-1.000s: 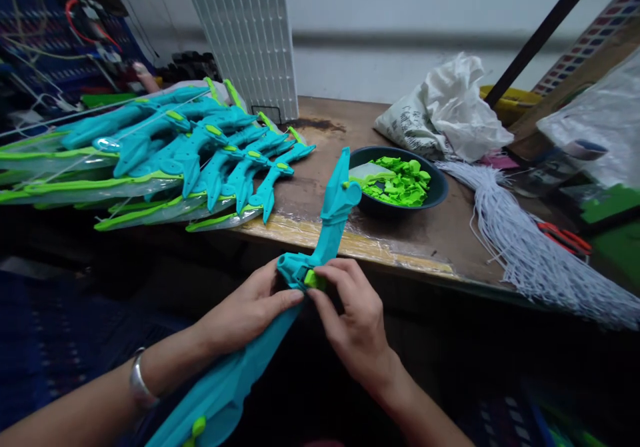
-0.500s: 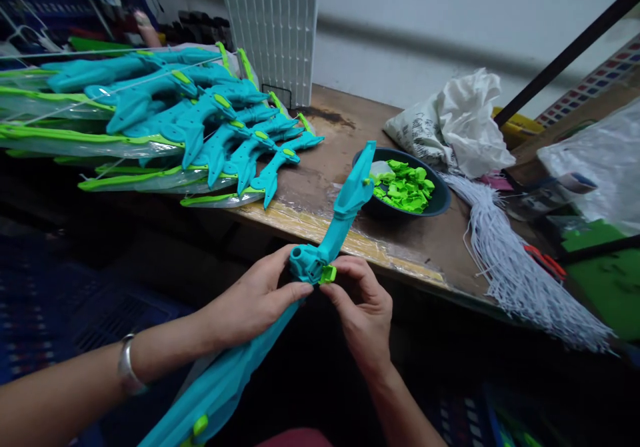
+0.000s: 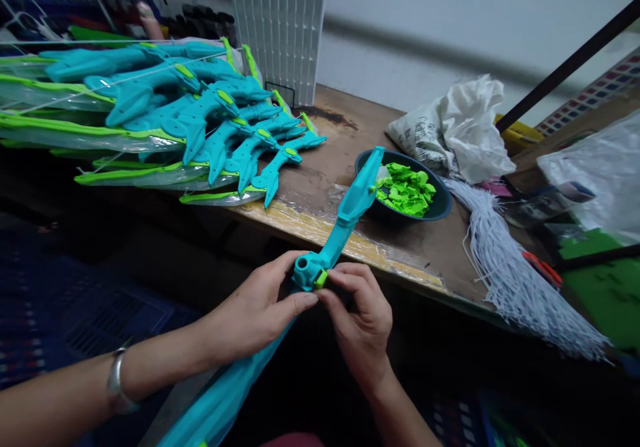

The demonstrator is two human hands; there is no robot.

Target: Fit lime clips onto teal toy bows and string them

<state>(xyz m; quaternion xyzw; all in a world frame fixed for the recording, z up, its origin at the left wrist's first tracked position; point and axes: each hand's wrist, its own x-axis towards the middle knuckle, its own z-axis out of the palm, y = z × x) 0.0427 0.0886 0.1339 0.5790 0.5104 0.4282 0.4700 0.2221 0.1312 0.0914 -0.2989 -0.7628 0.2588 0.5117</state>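
A teal plastic toy bow body (image 3: 345,217) slants up from my lap toward the table edge. My left hand (image 3: 260,300), with a silver bangle on the wrist, is wrapped round its middle near a round-holed fitting. In a pinch between thumb and fingers, my right hand (image 3: 360,317) has a small lime-green plastic clip (image 3: 321,279), pressed against the side of that fitting. Whether the clip is seated cannot be seen. Beyond the bow's upper end, a dark bowl (image 3: 445,208) contains many loose lime-green pieces (image 3: 407,190).
Teal and green toy bows (image 3: 200,114) are piled at the table's left. White sacks (image 3: 465,127) stand at the back right. A bundle of white cords (image 3: 520,280) and red-handled scissors (image 3: 543,269) lie on the right. The table's front edge (image 3: 350,250) is taped.
The green clip has turned and now sits closer against the teal fitting, with my right fingers on it. The bow has rolled slightly and its lower end has shifted right.
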